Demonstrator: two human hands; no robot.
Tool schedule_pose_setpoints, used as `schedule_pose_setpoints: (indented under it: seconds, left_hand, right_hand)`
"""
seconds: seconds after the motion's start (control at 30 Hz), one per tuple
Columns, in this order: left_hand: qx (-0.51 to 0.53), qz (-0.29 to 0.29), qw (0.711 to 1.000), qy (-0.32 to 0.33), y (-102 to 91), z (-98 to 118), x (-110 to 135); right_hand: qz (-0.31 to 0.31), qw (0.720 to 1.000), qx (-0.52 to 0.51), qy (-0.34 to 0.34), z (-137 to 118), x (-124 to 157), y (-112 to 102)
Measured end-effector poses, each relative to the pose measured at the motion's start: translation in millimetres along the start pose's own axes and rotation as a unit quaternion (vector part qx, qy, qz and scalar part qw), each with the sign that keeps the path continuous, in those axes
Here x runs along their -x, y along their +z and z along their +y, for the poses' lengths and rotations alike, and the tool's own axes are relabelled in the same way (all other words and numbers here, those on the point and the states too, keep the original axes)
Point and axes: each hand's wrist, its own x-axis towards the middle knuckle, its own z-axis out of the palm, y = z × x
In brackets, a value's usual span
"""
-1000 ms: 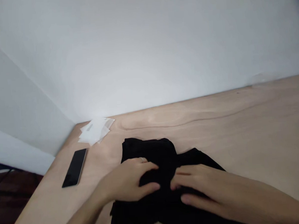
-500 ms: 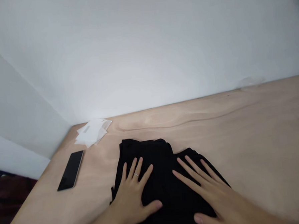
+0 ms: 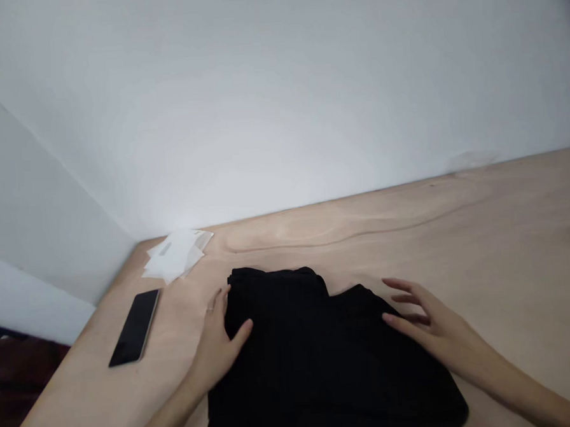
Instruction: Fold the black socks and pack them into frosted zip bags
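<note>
A black cloth garment (image 3: 316,358) lies spread on the wooden table in front of me, with a notch in its far edge. It looks like shorts or folded trousers, but its exact kind is unclear. At its left edge is my left hand (image 3: 220,344), thumb over the cloth and fingers apart along the side; a ring shows on one finger. My right hand (image 3: 427,321) is by the right edge, thumb over the fabric and fingers apart. Neither hand grips the cloth.
A dark-screened phone (image 3: 135,328) lies on the table (image 3: 517,259) to the left. Behind it, thin white sheets (image 3: 175,254) are piled near the corner. A pale wall (image 3: 279,99) rises at the table's back edge. Something clear (image 3: 471,160) sits by the wall at right.
Both hands have left their flat spots on the garment and moved apart, the left to its left edge and the right to its right edge. The garment stays in place.
</note>
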Motion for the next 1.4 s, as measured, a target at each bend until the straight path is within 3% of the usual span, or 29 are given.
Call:
schedule_pose_setpoints:
  seconds: [0.1,0.2,0.4,0.5,0.6,0.7,0.83,0.93,1.03,1.17,1.3,1.4]
  left_hand:
    - [0.162,0.001,0.978,-0.133,-13.4,10,-17]
    - [0.244,0.006,0.945,-0.217,-19.9,23,-29]
    - [0.308,-0.081,0.914,-0.252,-11.6,39,-37]
    - [0.305,-0.109,0.918,-0.227,-5.9,44,-37]
    - [0.293,-0.077,0.939,-0.164,-3.8,47,-37]
    - [0.306,-0.058,0.940,-0.142,-7.1,49,-38]
    - [0.311,-0.044,0.945,-0.093,-19.0,56,-41]
    - [0.303,-0.020,0.952,-0.039,-31.2,70,-54]
    - [0.289,0.005,0.957,-0.001,-43.3,88,-89]
    - [0.216,0.060,0.975,-0.005,-49.6,92,-163]
    - [0.138,0.116,0.983,-0.044,-42.0,70,-217]
    - [0.054,0.156,0.986,-0.026,-29.3,47,-219]
  right_hand:
    - [-0.058,0.987,-0.095,0.117,-8,-7,-12]
    - [-0.110,0.976,-0.118,0.147,-21,-6,-19]
    - [-0.220,0.958,-0.110,0.149,-28,-6,-20]
    - [-0.248,0.950,-0.121,0.143,-30,-9,-19]
    - [-0.227,0.958,-0.125,0.126,-35,-9,-18]
    - [-0.196,0.964,-0.136,0.115,-39,-7,-17]
    - [-0.175,0.968,-0.152,0.096,-46,-9,-21]
    - [-0.159,0.972,-0.164,0.057,-64,-25,-31]
    - [-0.145,0.973,-0.176,0.040,-92,-59,-44]
    - [-0.102,0.987,-0.125,0.003,-113,-127,-44]
    - [-0.001,0.999,-0.040,0.009,-91,-186,-29]
    - [0.092,0.995,0.043,-0.004,-59,-204,-18]
